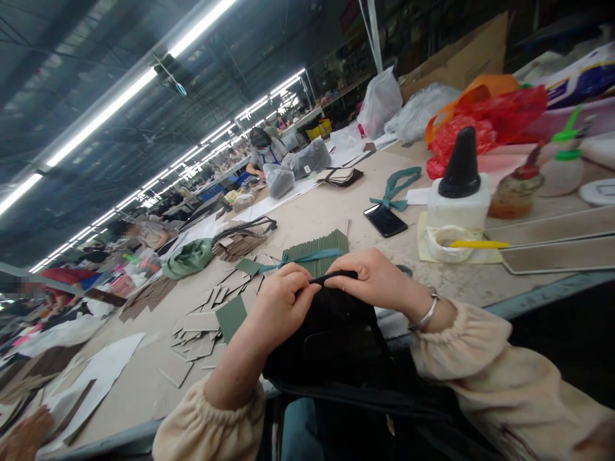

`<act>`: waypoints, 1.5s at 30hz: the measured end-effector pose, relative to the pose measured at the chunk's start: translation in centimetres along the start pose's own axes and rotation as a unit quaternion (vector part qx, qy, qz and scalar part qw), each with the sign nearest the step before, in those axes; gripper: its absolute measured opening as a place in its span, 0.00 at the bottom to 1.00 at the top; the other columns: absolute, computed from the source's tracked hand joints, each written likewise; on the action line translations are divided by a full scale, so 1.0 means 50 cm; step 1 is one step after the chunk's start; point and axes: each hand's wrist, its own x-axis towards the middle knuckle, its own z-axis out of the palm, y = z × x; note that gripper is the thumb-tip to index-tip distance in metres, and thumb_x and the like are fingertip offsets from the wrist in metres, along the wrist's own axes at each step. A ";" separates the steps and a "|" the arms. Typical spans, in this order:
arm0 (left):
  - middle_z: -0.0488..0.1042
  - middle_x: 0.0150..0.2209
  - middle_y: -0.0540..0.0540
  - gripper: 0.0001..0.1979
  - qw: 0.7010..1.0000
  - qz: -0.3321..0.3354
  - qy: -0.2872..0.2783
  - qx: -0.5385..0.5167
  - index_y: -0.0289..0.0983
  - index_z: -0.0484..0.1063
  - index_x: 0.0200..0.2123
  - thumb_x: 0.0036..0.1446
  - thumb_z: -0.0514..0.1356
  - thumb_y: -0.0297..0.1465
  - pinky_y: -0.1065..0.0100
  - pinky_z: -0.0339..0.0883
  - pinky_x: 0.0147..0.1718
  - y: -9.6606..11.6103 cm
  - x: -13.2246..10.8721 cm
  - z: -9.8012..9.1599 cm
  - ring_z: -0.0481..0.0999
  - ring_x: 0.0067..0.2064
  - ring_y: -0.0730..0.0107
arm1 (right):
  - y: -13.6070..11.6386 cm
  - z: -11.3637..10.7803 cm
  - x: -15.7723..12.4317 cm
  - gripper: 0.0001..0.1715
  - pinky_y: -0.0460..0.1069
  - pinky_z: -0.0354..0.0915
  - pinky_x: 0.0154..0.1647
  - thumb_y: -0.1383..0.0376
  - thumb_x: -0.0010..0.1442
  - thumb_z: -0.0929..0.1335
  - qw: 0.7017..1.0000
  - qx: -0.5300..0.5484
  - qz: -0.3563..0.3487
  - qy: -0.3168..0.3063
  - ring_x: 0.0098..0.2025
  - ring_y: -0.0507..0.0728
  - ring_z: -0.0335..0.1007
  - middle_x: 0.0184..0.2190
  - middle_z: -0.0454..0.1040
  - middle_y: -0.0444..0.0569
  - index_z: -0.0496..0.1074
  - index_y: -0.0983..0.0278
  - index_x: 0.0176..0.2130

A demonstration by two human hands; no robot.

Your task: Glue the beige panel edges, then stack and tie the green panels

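My left hand (287,296) and my right hand (373,276) are side by side at the table's near edge. Both are closed, fingers pinching the folded upper edge of a piece of black fabric (336,336). The cloth hangs toward my lap; its full shape is hard to make out in the dark. Just beyond my hands stands a row of green pieces (314,248) with a teal strip across it. Left of my left hand lie a flat green panel (231,318) and a loose pile of thin beige pieces (196,333).
On the right are a white bottle with a black cap (459,198), a tape roll (449,243), a yellow-handled tool (480,244) and long panels (562,250). A phone (385,219) lies beyond my right hand. Another person's hand (29,432) shows at lower left.
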 end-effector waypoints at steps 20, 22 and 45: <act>0.73 0.29 0.47 0.13 0.994 -0.096 0.001 0.057 0.36 0.68 0.22 0.60 0.56 0.29 0.68 0.64 0.35 -0.047 -0.059 -0.028 0.73 0.33 0.69 | 0.007 0.009 0.004 0.09 0.46 0.63 0.34 0.62 0.59 0.68 0.999 -0.013 0.012 0.032 0.31 0.52 0.72 0.28 0.78 0.44 0.77 0.63 0.31; 0.74 0.30 0.46 0.13 0.994 -0.092 0.003 0.053 0.37 0.68 0.22 0.60 0.55 0.30 0.68 0.64 0.35 -0.049 -0.061 -0.025 0.73 0.34 0.69 | 0.007 0.009 0.004 0.10 0.46 0.63 0.33 0.61 0.59 0.68 0.999 -0.020 0.012 0.032 0.31 0.52 0.72 0.28 0.78 0.44 0.77 0.63 0.31; 0.71 0.30 0.45 0.13 0.995 -0.080 0.007 0.056 0.37 0.67 0.24 0.62 0.52 0.29 0.67 0.65 0.34 -0.035 -0.072 -0.017 0.72 0.33 0.68 | -0.047 0.026 0.002 0.10 0.65 0.44 0.63 0.59 0.62 0.67 0.957 -0.279 -0.081 0.019 0.40 0.58 0.72 0.34 0.80 0.46 0.77 0.58 0.36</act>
